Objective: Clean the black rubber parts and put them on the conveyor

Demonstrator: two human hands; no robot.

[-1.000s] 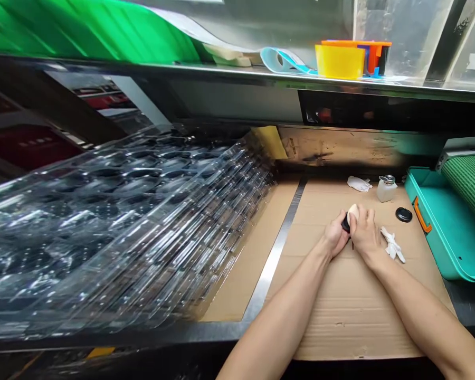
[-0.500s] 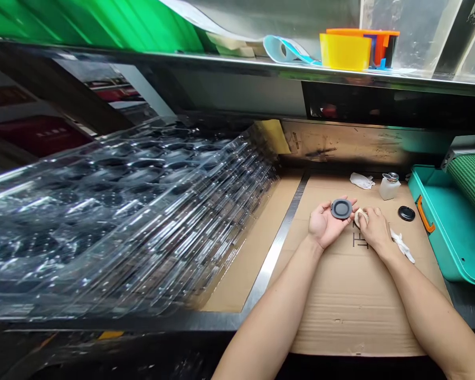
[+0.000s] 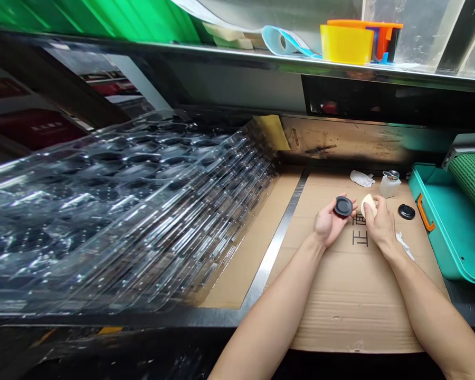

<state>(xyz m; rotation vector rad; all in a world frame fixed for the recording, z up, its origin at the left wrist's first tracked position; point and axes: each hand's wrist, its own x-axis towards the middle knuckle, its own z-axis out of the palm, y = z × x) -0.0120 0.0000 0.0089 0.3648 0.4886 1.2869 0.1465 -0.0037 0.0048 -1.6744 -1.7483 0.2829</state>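
Observation:
A round black disc-shaped part (image 3: 343, 206) with a raised rim rests in my left hand (image 3: 328, 224), palm up, the fingers curled under its edge. Just to the right, my right hand (image 3: 381, 224) pinches a cream-coloured sponge pad (image 3: 368, 205), held apart from the disc. Beyond the right hand lies another round black part (image 3: 406, 211) on the cardboard sheet (image 3: 340, 295). A crumpled white cloth or glove (image 3: 404, 245) sits partly behind my right wrist.
Stacked clear plastic trays (image 3: 150, 211) fill the left side. A white pump bottle (image 3: 390, 184) and a white crumpled cloth (image 3: 362, 178) stand at the back. On the right are a teal bin (image 3: 439, 248) and a green conveyor belt (image 3: 473, 177). A shelf (image 3: 237, 57) runs overhead.
My right hand has moved right and lifted the sponge pad away from the left hand. The disc in my left hand has tilted slightly and looks darker.

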